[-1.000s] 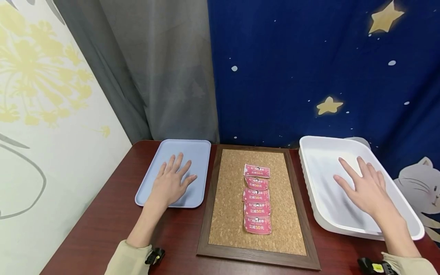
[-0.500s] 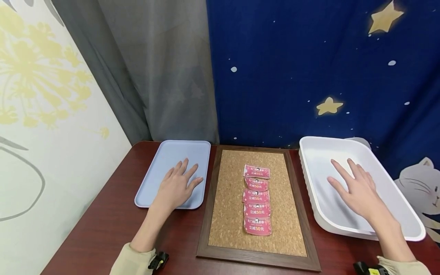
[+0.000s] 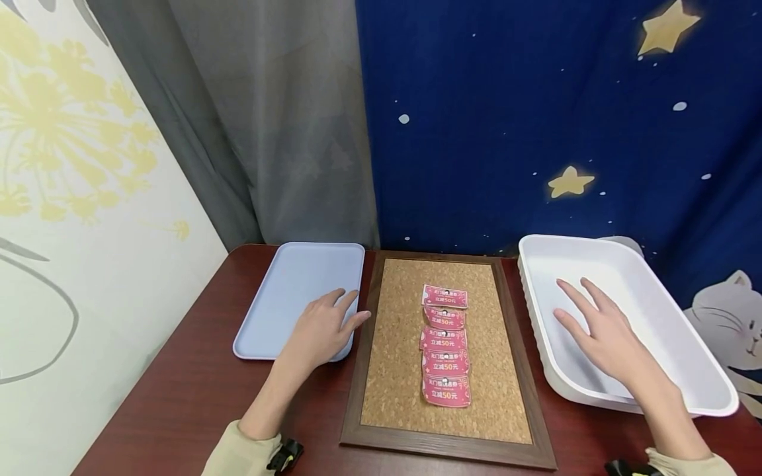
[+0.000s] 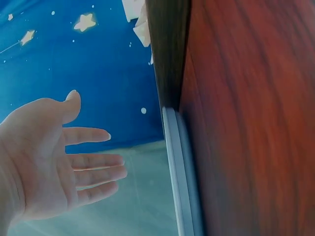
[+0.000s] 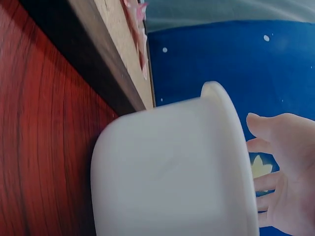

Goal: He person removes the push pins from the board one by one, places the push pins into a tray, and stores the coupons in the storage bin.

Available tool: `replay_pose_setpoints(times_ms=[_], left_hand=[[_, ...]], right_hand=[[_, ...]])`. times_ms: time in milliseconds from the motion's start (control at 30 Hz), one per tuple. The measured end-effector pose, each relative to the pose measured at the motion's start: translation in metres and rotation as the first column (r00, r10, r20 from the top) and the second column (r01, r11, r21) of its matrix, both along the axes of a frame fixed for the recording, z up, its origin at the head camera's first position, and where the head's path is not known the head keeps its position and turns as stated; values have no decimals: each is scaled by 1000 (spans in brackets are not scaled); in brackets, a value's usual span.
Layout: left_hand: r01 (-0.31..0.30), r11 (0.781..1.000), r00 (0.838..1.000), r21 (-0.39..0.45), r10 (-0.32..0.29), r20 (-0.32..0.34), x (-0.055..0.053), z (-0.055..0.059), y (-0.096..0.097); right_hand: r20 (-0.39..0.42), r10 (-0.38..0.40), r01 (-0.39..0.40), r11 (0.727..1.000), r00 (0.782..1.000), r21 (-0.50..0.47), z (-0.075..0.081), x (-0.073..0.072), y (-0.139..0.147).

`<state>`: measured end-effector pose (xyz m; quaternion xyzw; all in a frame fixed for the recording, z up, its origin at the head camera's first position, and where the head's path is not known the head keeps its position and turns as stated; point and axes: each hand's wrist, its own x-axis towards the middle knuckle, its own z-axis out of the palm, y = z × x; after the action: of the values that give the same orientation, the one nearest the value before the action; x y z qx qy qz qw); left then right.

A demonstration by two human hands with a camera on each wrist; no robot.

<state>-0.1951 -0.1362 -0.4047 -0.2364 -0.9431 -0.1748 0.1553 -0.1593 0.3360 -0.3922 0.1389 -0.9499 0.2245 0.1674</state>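
In the head view a cork board [image 3: 399, 370] in a brown wooden frame lies mid-table. Down its middle run several pink coupons [image 3: 445, 338] in an overlapping column, each with a small pin near its top edge. My left hand [image 3: 321, 327] hovers over the right side of a light blue tray [image 3: 286, 284], thumb reaching toward the board's frame. The left wrist view shows that hand's fingers extended, holding nothing. Above a white plastic bin [image 3: 538, 317] hovers my right hand [image 3: 607, 340], fingers spread and nothing in them. The bin's wall partly covers its fingertips in the right wrist view.
A dark red wooden table [image 3: 178, 377] carries the tray, board and bin side by side. Behind it hang a grey curtain [image 3: 297, 132] and a blue star-patterned curtain [image 3: 476, 132]. A pale wall [image 3: 89, 277] with a yellow flower print borders the left side.
My left hand has moved right and nearer, toward the board's frame. The right hand has shifted left above the bin. The coupons, board, tray and bin have stayed in place.
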Motion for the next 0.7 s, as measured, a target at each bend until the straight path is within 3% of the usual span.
replay_pose_setpoints(times_ms=[267, 700], left_hand=[[32, 999, 997, 17, -33, 67, 5, 1, 17], [120, 992, 987, 36, -123, 108, 11, -3, 38]], right_hand=[[55, 37, -36, 999, 998, -24, 4, 6, -17], [114, 72, -68, 997, 991, -38, 6, 16, -50]])
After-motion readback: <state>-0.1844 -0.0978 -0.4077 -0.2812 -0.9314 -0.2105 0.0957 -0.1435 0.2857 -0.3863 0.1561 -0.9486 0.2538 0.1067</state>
